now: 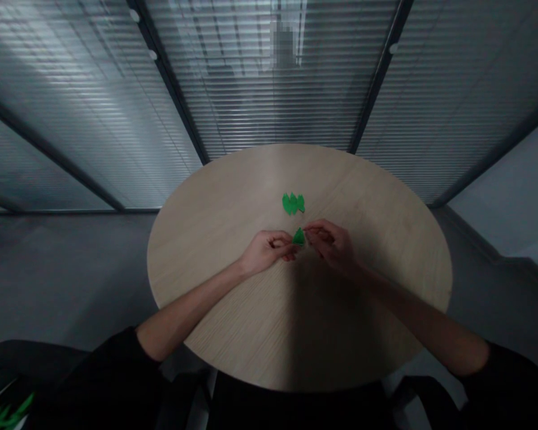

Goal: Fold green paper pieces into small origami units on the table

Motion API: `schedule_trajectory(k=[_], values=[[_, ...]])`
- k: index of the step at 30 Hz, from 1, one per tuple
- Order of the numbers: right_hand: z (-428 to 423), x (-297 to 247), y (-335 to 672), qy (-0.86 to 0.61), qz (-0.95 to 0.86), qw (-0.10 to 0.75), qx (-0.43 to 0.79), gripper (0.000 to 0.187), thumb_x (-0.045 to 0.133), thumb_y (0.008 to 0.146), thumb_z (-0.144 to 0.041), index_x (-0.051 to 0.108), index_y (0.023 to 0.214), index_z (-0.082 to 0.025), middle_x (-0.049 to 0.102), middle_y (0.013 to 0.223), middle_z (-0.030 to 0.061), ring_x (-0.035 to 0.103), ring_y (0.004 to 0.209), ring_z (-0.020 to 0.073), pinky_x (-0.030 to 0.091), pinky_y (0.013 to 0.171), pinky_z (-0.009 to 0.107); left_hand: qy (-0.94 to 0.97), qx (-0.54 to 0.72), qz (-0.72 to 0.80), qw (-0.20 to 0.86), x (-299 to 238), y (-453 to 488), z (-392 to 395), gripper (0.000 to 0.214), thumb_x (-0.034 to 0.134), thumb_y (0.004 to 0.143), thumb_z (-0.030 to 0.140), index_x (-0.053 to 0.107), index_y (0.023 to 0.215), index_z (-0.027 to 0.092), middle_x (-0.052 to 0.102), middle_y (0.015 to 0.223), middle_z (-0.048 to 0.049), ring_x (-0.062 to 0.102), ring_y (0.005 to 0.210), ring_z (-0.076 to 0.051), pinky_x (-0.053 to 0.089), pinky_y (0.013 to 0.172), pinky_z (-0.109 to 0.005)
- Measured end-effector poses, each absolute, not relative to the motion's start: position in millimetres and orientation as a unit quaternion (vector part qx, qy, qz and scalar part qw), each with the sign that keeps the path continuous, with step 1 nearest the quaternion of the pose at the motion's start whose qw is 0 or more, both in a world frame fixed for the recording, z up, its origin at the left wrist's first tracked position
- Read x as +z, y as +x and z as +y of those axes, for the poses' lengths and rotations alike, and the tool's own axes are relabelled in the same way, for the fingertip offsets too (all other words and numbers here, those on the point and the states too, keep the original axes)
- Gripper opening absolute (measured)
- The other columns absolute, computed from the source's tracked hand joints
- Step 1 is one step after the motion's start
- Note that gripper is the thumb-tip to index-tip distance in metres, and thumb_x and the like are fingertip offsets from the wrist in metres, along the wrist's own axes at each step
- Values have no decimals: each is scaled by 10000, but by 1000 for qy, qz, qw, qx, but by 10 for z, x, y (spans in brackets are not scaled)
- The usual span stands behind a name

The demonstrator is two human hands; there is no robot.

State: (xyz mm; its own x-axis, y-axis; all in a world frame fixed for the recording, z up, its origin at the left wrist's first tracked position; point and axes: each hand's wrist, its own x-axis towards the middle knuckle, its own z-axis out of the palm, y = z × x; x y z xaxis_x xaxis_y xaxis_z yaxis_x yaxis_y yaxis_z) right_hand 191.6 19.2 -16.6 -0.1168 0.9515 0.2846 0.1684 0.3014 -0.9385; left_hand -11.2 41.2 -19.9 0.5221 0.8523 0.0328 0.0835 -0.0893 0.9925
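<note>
A small green folded paper piece is held between both my hands above the middle of a round wooden table. My left hand pinches it from the left with curled fingers. My right hand pinches its right side and top with thumb and forefinger. A little farther away on the table lies a cluster of green folded paper shapes, apart from both hands.
Glass walls with closed blinds stand behind the table. Grey floor lies to the left and right. Some green paper shows at the bottom left corner beside my dark sleeve.
</note>
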Motion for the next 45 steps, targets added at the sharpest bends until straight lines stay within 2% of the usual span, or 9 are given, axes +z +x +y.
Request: schedule_trajectory(k=[5, 8, 13, 18, 24, 28, 33, 39, 45], values=[[195, -175, 1910, -422, -628, 476, 448, 294, 691, 861, -452, 694, 944, -169, 588, 628, -26, 438, 436, 69, 308, 385, 200, 661, 338, 347, 573, -188, -115, 415, 180, 716, 845, 274, 724, 879, 98, 736, 707, -61, 703, 636, -129, 569, 613, -214], [187, -163, 1916, -427, -616, 506, 428, 294, 730, 833, -440, 683, 955, -176, 633, 707, -8, 451, 454, 63, 314, 387, 198, 666, 336, 350, 566, -183, -117, 418, 175, 695, 859, 270, 730, 888, 101, 738, 723, -65, 698, 640, -126, 569, 612, -216], [149, -110, 1915, -432, -637, 500, 397, 221, 704, 859, -388, 692, 878, -168, 508, 523, -60, 421, 427, 71, 288, 393, 207, 662, 334, 355, 570, -194, -114, 426, 157, 680, 862, 247, 736, 883, 102, 744, 726, -64, 703, 646, -123, 567, 609, -206], [134, -114, 1912, -422, -652, 501, 383, 217, 693, 874, -368, 715, 925, -158, 492, 521, -64, 400, 439, 71, 267, 399, 215, 660, 324, 358, 575, -193, -113, 431, 155, 686, 857, 257, 726, 849, 108, 741, 715, -60, 695, 635, -119, 566, 611, -208], [169, -183, 1942, -408, -679, 464, 396, 263, 710, 862, -401, 740, 959, -158, 585, 654, -23, 441, 509, 75, 318, 446, 218, 664, 337, 349, 569, -185, -114, 414, 137, 672, 859, 230, 718, 846, 101, 728, 698, -54, 695, 632, -119, 560, 608, -206], [187, -207, 1937, -410, -683, 454, 399, 273, 721, 857, -418, 756, 933, -157, 666, 778, 26, 522, 597, 101, 388, 519, 234, 677, 340, 345, 555, -193, -122, 403, 134, 669, 858, 221, 715, 825, 100, 734, 706, -62, 703, 637, -126, 570, 620, -215], [173, -203, 1906, -412, -667, 460, 417, 253, 764, 810, -416, 785, 859, -168, 691, 745, 32, 570, 647, 132, 422, 556, 244, 675, 342, 349, 553, -195, -125, 400, 149, 695, 837, 246, 720, 795, 106, 732, 688, -63, 702, 634, -134, 574, 619, -220], [125, -166, 1869, -433, -636, 424, 478, 315, 749, 814, -469, 808, 851, -162, 500, 501, -51, 356, 444, 69, 241, 412, 219, 675, 330, 337, 567, -189, -112, 370, 130, 688, 832, 218, 740, 833, 99, 747, 701, -67, 701, 632, -128, 566, 618, -211], [115, -163, 1865, -423, -647, 411, 483, 356, 727, 840, -510, 789, 775, -166, 500, 471, -48, 375, 413, 68, 237, 381, 220, 657, 339, 347, 577, -178, -100, 359, 110, 677, 814, 185, 736, 811, 93, 731, 678, -56, 674, 600, -116, 556, 604, -207]])
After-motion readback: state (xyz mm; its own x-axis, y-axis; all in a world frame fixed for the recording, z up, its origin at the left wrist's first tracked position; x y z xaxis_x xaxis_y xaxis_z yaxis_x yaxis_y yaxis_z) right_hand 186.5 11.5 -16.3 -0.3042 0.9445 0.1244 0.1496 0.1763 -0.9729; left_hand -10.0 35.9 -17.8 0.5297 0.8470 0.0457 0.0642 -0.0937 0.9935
